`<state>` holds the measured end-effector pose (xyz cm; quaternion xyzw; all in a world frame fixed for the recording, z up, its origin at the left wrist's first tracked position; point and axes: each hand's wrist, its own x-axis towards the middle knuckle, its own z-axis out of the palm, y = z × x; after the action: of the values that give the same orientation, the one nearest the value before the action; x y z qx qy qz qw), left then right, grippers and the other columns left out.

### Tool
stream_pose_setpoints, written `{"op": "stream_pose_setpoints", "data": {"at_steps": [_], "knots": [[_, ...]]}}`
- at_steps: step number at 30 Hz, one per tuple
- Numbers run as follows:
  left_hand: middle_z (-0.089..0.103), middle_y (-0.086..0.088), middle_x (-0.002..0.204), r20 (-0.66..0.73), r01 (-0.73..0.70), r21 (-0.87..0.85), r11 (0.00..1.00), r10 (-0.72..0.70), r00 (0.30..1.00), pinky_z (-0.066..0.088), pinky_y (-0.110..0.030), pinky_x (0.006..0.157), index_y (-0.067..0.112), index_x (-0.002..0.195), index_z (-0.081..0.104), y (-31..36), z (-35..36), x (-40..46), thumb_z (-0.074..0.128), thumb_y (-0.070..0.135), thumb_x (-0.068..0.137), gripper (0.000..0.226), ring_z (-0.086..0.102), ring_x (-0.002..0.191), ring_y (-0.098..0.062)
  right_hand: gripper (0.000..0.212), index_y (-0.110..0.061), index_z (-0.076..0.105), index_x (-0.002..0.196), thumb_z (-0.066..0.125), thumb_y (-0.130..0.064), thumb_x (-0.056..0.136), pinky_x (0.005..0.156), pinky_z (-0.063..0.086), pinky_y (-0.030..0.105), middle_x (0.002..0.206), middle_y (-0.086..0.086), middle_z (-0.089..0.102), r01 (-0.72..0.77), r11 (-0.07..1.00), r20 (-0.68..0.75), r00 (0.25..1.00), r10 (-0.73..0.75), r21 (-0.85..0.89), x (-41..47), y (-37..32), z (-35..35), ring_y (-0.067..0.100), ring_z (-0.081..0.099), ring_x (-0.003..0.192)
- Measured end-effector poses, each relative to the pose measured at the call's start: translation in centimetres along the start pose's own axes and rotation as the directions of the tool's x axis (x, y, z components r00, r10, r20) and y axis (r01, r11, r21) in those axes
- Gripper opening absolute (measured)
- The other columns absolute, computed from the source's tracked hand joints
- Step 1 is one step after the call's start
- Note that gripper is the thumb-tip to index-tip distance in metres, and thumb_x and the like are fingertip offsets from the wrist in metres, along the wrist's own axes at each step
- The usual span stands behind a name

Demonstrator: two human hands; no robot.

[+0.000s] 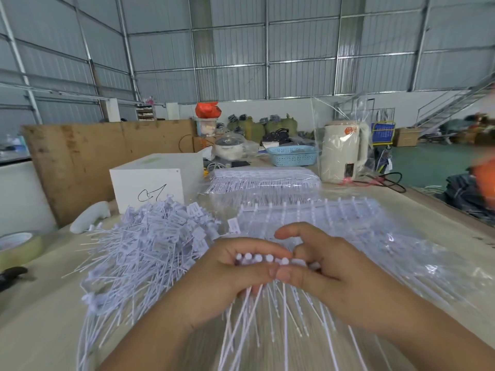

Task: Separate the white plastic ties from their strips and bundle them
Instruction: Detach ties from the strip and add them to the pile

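A strip of white plastic ties (pixel 265 259) is held up in front of me, its round heads in a row and its thin tails fanning down toward me. My left hand (pixel 227 279) grips the strip's left part, fingers curled over the heads and thumb below. My right hand (pixel 329 269) pinches its right end, index finger raised above. A large loose pile of separated ties (pixel 150 242) lies on the table to the left. More strips in clear plastic bags (pixel 316 218) lie behind my hands.
A white box (pixel 150 180) stands behind the pile, with another stack of bagged strips (pixel 262 180) beside it. Farther back are a blue basket (pixel 293 155) and a cream kettle (pixel 342 151). A tape roll (pixel 16 249) sits at the left edge. A person in orange is at the far right.
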<state>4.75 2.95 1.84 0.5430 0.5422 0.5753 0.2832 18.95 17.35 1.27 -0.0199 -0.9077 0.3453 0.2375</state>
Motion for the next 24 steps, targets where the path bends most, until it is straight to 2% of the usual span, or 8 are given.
{"op": "stream_pose_setpoints", "data": {"at_steps": [2, 4, 8, 10, 14, 17, 21, 24], "knots": [[0.074, 0.002, 0.085, 0.063, 0.053, 0.023, 0.998, -0.054, 0.997, 0.046, -0.025, 0.070, 0.022, 0.096, 0.078, 0.0, -0.4, -0.1, 0.071, 0.014, 0.077, 0.023, 0.063, 0.076, -0.013, 0.043, -0.049, 0.045, 0.115, 0.055, -0.067, 0.077, 0.056, 0.039, 0.033, 0.069, -0.001, 0.061, -0.005, 1.000, 0.050, 0.999, 0.005, -0.001, 0.0, -0.1, 0.1, 0.007, 0.050, 0.055], [0.070, 0.005, 0.079, 0.136, 0.084, 0.088, 0.993, -0.096, 0.986, 0.040, -0.032, 0.063, 0.028, 0.098, 0.077, -0.1, -0.7, -0.1, 0.069, 0.014, 0.076, 0.028, 0.058, 0.067, -0.013, 0.039, -0.045, 0.052, 0.111, 0.059, -0.064, 0.078, 0.059, 0.043, 0.040, 0.072, 0.006, 0.065, 0.002, 1.000, 0.074, 0.997, -0.003, 0.010, 0.0, -0.1, 0.2, 0.021, 0.054, 0.060], [0.065, -0.009, 0.091, 0.270, 0.095, 0.062, 0.994, -0.109, 0.957, 0.042, -0.024, 0.058, 0.027, 0.108, 0.073, -0.4, 0.1, 0.0, 0.061, 0.001, 0.080, 0.041, 0.054, 0.058, -0.007, 0.026, -0.038, 0.060, 0.103, 0.062, -0.053, 0.082, 0.067, 0.047, 0.046, 0.077, 0.010, 0.066, -0.017, 0.999, 0.060, 0.998, 0.013, 0.051, 0.1, 0.0, 0.3, 0.029, 0.058, 0.070], [0.059, -0.022, 0.086, 0.239, 0.078, 0.046, 0.996, -0.087, 0.967, 0.043, -0.023, 0.057, 0.022, 0.104, 0.073, -0.6, 0.4, 0.1, 0.060, 0.000, 0.078, 0.036, 0.052, 0.056, -0.010, 0.023, -0.035, 0.063, 0.104, 0.062, -0.048, 0.085, 0.069, 0.047, 0.045, 0.082, 0.009, 0.069, -0.045, 0.992, 0.080, 0.996, 0.036, 0.115, 0.1, 0.0, 0.2, 0.028, 0.060, 0.072], [0.055, -0.014, 0.069, 0.160, 0.057, 0.065, 0.996, -0.067, 0.985, 0.041, -0.022, 0.055, 0.023, 0.087, 0.075, -1.1, 0.1, 0.3, 0.063, 0.009, 0.074, 0.022, 0.050, 0.055, -0.012, 0.025, -0.028, 0.065, 0.107, 0.059, -0.045, 0.090, 0.083, 0.047, 0.055, 0.094, 0.006, 0.071, -0.072, 0.984, 0.157, 0.987, 0.046, 0.162, -0.1, -0.3, -0.1, 0.036, 0.063, 0.089], [0.062, 0.002, 0.067, 0.107, 0.064, 0.060, 0.996, -0.070, 0.992, 0.043, -0.019, 0.052, 0.027, 0.083, 0.076, -1.2, 0.2, 0.2, 0.067, 0.015, 0.077, 0.016, 0.054, 0.054, -0.007, 0.018, -0.029, 0.063, 0.101, 0.062, -0.042, 0.088, 0.074, 0.047, 0.057, 0.091, 0.015, 0.066, -0.082, 0.988, 0.132, 0.989, 0.065, 0.130, -0.1, -0.2, -0.2, 0.040, 0.060, 0.082], [0.068, 0.006, 0.079, -0.007, 0.093, 0.076, 0.993, -0.093, 0.996, 0.045, -0.024, 0.057, 0.029, 0.087, 0.076, -1.6, 0.5, 0.2, 0.072, 0.036, 0.074, 0.016, 0.058, 0.059, -0.007, 0.012, -0.033, 0.060, 0.095, 0.063, -0.043, 0.089, 0.060, 0.041, 0.041, 0.080, 0.005, 0.062, -0.064, 0.997, 0.072, 0.996, 0.060, 0.051, -0.1, 0.3, -0.1, 0.027, 0.053, 0.066], [0.067, 0.009, 0.072, -0.031, 0.049, 0.076, 0.996, -0.047, 0.998, 0.045, -0.020, 0.053, 0.030, 0.082, 0.077, -1.6, 0.8, 0.3, 0.071, 0.031, 0.078, 0.007, 0.057, 0.056, -0.005, 0.009, -0.036, 0.058, 0.094, 0.062, -0.043, 0.090, 0.058, 0.041, 0.036, 0.074, 0.000, 0.060, -0.058, 0.998, 0.056, 0.997, 0.057, 0.018, -0.2, 0.5, 0.2, 0.015, 0.049, 0.059]]}}
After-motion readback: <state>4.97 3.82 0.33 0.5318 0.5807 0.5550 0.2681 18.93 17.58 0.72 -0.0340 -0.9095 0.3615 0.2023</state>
